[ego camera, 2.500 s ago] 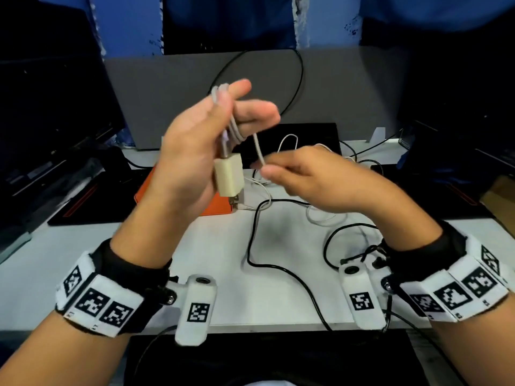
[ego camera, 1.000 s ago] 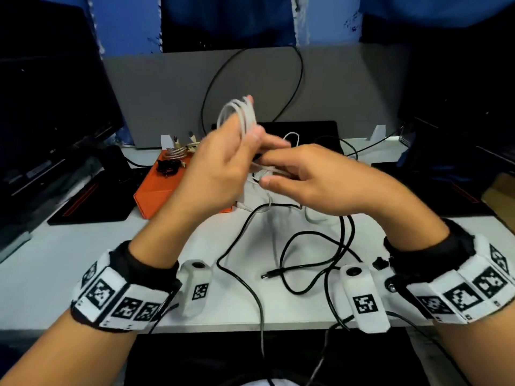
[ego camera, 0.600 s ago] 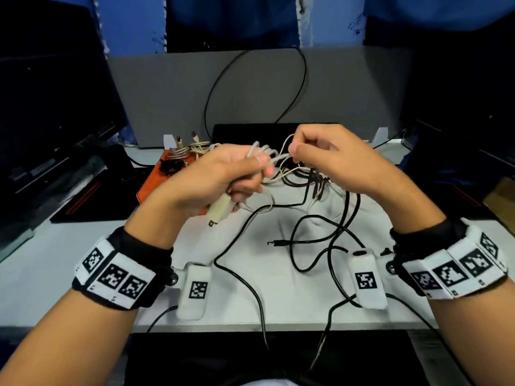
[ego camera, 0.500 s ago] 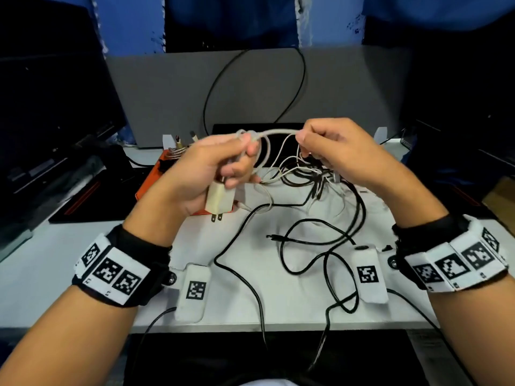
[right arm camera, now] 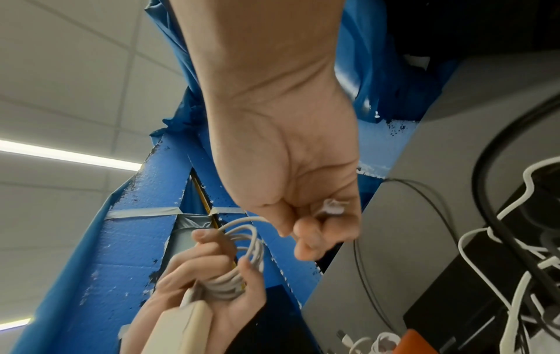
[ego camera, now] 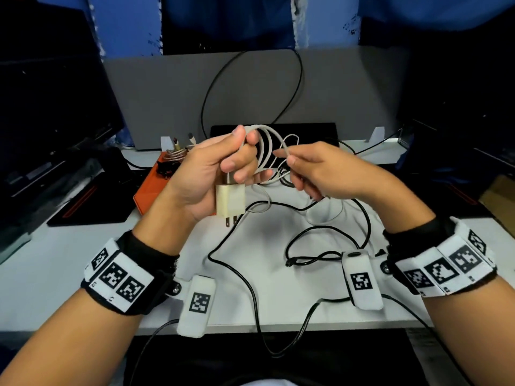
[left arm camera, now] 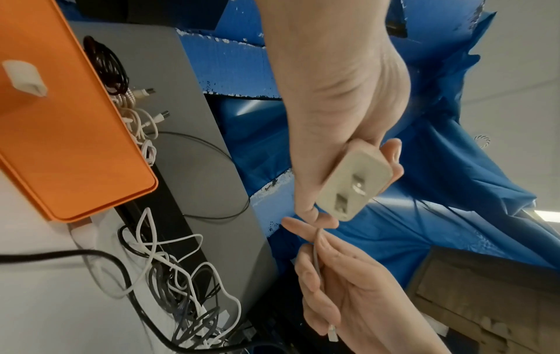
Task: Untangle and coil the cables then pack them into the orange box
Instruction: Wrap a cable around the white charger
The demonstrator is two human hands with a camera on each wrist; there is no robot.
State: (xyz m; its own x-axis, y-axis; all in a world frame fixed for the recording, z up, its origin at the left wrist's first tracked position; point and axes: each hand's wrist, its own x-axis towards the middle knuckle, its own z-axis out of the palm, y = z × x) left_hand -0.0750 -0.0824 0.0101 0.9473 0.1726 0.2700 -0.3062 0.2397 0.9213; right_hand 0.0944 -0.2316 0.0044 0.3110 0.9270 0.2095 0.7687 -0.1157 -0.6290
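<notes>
Since half a second ago we have looped more white cable (ego camera: 266, 151) into an upright coil above the charger plug (ego camera: 230, 200), prongs pointing down. Our left hand (ego camera: 211, 174) clamps coil and plug; our right hand (ego camera: 315, 169) pinches the free end beside the coil. Left of the plug sits the orange box (ego camera: 150, 188); black cables (ego camera: 278, 240) lie below.

smooth plastic orange box (left arm camera: 69, 134); matt white charger (ego camera: 230, 201), metal prongs
</notes>
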